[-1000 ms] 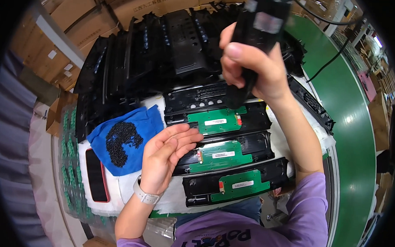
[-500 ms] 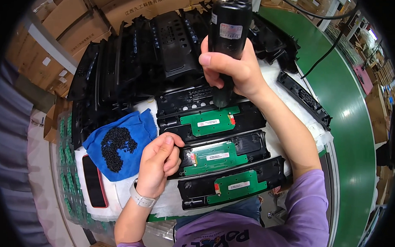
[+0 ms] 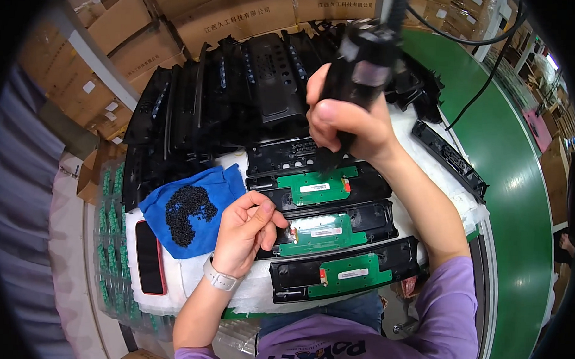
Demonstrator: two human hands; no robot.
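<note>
Right hand [image 3: 346, 128] clenched around black power screwdriver [image 3: 361, 62], tip down over topmost black tray [image 3: 363, 182] holding green circuit board [image 3: 316, 188]. Left hand [image 3: 244, 232] loosely curled, fingertips pinched at left edge of second green board [image 3: 317, 234] in middle tray; anything held too small to tell. Third tray with board [image 3: 350, 275] nearest body. Left of hand: blue cloth [image 3: 214, 183] heaped with small black screws [image 3: 188, 211], red-edged phone [image 3: 148, 257] beside it. Beyond: stacked black plastic covers [image 3: 240, 89], cardboard boxes [image 3: 211, 18]. Right: green conveyor belt [image 3: 521, 206].
</note>
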